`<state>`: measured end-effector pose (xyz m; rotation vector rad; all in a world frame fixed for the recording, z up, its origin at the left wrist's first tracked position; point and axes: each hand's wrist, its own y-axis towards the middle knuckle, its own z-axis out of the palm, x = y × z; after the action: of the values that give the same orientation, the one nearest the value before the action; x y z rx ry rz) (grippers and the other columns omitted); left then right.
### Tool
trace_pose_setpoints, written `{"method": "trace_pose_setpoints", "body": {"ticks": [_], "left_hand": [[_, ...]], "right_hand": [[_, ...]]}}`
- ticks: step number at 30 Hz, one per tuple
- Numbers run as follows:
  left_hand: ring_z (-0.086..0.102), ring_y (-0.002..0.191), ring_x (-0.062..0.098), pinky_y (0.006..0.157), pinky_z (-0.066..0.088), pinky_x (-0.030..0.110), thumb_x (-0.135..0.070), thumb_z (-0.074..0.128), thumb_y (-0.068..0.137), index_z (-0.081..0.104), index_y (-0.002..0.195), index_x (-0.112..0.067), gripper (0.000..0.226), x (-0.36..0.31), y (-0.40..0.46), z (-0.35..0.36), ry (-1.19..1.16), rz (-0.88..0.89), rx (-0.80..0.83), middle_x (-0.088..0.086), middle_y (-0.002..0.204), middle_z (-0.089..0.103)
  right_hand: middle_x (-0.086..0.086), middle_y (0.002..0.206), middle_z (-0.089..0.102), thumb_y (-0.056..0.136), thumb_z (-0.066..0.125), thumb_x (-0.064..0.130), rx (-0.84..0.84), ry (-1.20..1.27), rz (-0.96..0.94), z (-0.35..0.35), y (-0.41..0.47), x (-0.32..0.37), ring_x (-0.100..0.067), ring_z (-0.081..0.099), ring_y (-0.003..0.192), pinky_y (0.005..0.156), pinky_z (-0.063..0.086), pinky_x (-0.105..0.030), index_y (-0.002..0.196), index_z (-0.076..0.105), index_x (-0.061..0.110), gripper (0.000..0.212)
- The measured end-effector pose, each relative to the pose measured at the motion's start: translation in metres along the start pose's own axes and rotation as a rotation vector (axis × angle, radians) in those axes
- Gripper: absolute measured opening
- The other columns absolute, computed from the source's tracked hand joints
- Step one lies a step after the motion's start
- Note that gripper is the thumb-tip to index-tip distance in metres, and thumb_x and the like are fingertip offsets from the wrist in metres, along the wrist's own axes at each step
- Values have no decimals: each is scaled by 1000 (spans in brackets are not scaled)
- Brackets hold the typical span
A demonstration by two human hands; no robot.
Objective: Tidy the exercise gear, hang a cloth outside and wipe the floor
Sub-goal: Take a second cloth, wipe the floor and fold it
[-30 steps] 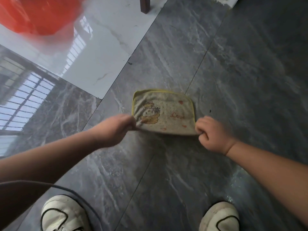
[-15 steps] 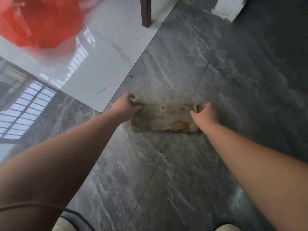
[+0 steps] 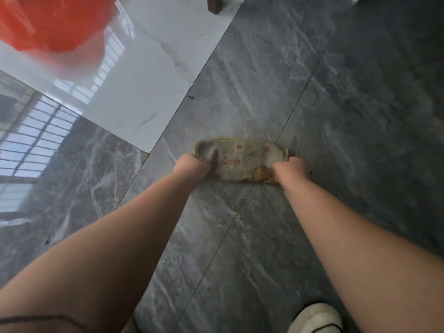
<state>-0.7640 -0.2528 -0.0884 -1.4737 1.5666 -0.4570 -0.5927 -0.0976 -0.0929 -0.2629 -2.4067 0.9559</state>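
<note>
Head view: folded beige terry cloth with yellow trim [image 3: 242, 159] lies flat on grey marble floor [image 3: 336, 116]. Left hand [image 3: 191, 167] and right hand [image 3: 292, 169] fingers clamp its near corners. Soft, limp, probably damp; end grips suit wiping.

The cloth [image 3: 242, 159] is a nubbly terry fabric — matt, greyed with dirt, edged in yellow binding, with faded orange print. It lies on the floor [image 3: 336, 116], dark grey marble-look tiles that are smooth, streaked with a dull, dusty film. Toward the floor's upper-left corner a white tile [image 3: 149, 75] is glossy enough to mirror window bars. The red tub [image 3: 48, 20] looks like shiny plastic — blurred. The shoe [image 3: 314, 318] is white and matt.
</note>
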Motion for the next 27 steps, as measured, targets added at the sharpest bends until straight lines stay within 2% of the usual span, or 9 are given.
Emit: {"method": "trace_pose_setpoints", "body": {"ticks": [4, 8, 15, 17, 19, 21, 24, 25, 27], "left_hand": [[43, 50, 13, 40, 33, 15, -15, 68, 81, 68, 94, -14, 13, 0, -42, -20, -364, 78, 35, 2, 67, 54], [60, 76, 19, 71, 49, 33, -21, 67, 64, 68, 105, -12, 42, -9, -122, -75, -552, 161, 227, 4, 85, 66], [42, 59, 17, 49, 30, 26, -6, 61, 71, 63, 89, -16, 20, -111, -359, -197, -636, 300, 402, 3, 71, 51], [47, 61, 18, 49, 34, 26, -7, 64, 71, 58, 87, -17, 20, -147, -413, -222, -607, 344, 409, 2, 72, 55], [58, 69, 21, 56, 45, 30, -8, 67, 73, 58, 95, -19, 27, -197, -486, -245, -558, 391, 412, 4, 80, 64], [66, 81, 23, 72, 55, 36, -9, 70, 74, 59, 109, -16, 37, -246, -558, -257, -517, 453, 408, 6, 90, 70], [68, 87, 22, 87, 52, 38, 0, 72, 76, 58, 121, -9, 48, -313, -658, -262, -457, 529, 406, 9, 94, 73], [67, 86, 22, 87, 51, 39, 3, 71, 75, 59, 119, -8, 48, -337, -688, -261, -461, 556, 415, 9, 92, 73], [65, 84, 24, 78, 51, 37, 3, 68, 67, 60, 114, -11, 50, -380, -742, -256, -479, 608, 469, 8, 90, 71]], "right_hand": [[-6, 87, 73, 66, 66, 23, 83, 273, -103, -28, -42, 4, -28, 68, 87, 81, 55, -40, 88, 70, 16, 24], [1, 87, 72, 75, 64, 16, 117, 358, -227, -91, -115, 19, -21, 67, 88, 78, 53, -34, 89, 70, 23, 17], [-5, 95, 74, 62, 65, 32, 126, 524, -289, -304, -301, 75, -29, 68, 97, 92, 51, -51, 91, 74, 30, 29], [-5, 98, 73, 70, 66, 23, 123, 603, -291, -363, -354, 98, -28, 68, 100, 90, 54, -43, 95, 73, 25, 27], [5, 108, 66, 87, 60, 2, 141, 641, -309, -445, -415, 118, -3, 66, 95, 77, 52, -15, 117, 67, 9, 31], [4, 116, 54, 94, 48, -9, 120, 740, -293, -521, -468, 125, 17, 61, 89, 67, 44, -1, 134, 50, -3, 40], [-3, 112, 61, 90, 51, -13, 76, 942, -271, -620, -533, 128, 5, 68, 89, 74, 49, -6, 126, 57, -5, 37], [-5, 107, 68, 88, 52, -12, 78, 1029, -323, -652, -544, 126, -10, 70, 92, 80, 53, -16, 113, 66, 0, 31], [-7, 97, 75, 87, 41, -11, 62, 1163, -290, -708, -570, 126, -24, 71, 93, 78, 57, -33, 95, 74, 16, 43]]}}
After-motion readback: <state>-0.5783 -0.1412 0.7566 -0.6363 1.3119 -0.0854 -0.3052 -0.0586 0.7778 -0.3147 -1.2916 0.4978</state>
